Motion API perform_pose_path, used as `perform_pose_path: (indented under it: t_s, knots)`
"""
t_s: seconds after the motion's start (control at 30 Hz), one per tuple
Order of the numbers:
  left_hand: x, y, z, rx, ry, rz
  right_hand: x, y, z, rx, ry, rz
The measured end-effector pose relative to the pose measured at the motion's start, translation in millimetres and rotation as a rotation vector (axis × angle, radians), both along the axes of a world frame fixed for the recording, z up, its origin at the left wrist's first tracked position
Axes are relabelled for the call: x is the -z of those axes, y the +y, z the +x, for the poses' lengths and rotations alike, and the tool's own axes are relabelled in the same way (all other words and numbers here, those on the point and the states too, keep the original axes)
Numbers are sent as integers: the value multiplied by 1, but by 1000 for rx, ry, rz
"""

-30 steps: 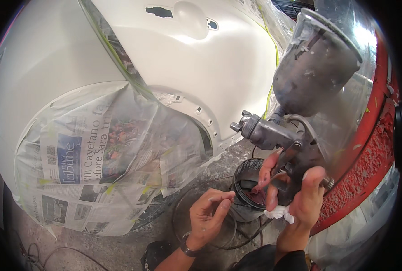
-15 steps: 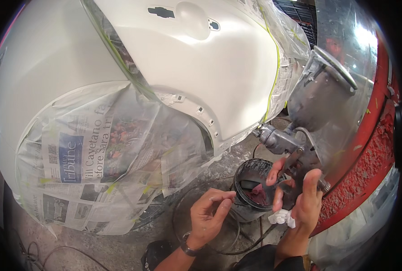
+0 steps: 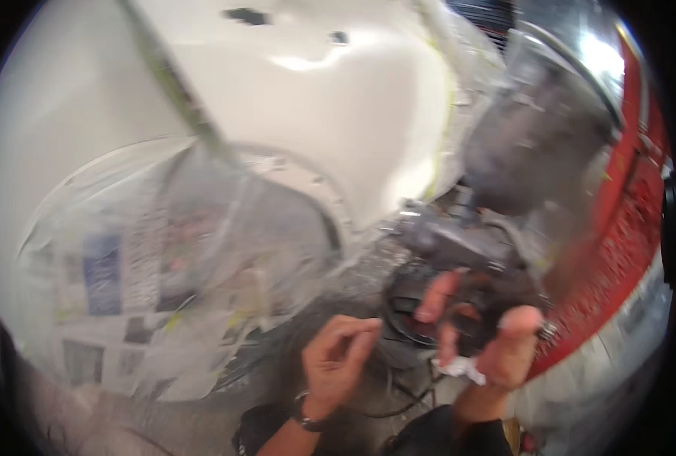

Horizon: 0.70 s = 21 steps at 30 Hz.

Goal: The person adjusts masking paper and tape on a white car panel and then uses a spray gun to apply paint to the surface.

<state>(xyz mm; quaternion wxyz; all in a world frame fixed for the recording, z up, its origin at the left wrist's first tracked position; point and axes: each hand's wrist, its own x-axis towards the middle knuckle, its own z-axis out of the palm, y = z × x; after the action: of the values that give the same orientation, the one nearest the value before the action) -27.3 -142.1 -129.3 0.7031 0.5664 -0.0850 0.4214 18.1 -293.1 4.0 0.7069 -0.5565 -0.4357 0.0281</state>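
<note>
R hand (image 3: 503,363), lower rt, part-curled round gravity-feed spray gun (image 3: 471,242) at rt, cup (image 3: 539,148) up, nozzle (image 3: 404,218) to frame left; thumb raised, white wad (image 3: 459,368) at palm's edge. L hand (image 3: 333,366), lower ctr, angled up, half-curled, thumb near index, nothing visible held.

OK so the car door (image 3: 330,114) takes up the top middle, with newspaper masking (image 3: 163,281) to its lower left. The spray gun (image 3: 459,245) is right of centre in the right hand (image 3: 497,342), nozzle (image 3: 405,216) end facing left, cup (image 3: 539,140) sitting above it. A tissue wad (image 3: 461,370) is in that hand too. The bucket (image 3: 390,311) is lower middle, partly behind its fingers. Left hand's (image 3: 338,357) just left of that, wristband (image 3: 305,416) below. Another panel (image 3: 627,220) runs down the far right.
</note>
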Motion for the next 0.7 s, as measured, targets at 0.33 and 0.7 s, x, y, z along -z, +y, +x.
perform_pose_path:
  t_s: [0.33,0.7]
  knots:
    - [3,2,-1,-43,-12,-54,-17,-1,-6,-37,198,-112]
    - [3,6,-1,22,-12,-46,0,5,3,113,64,-28]
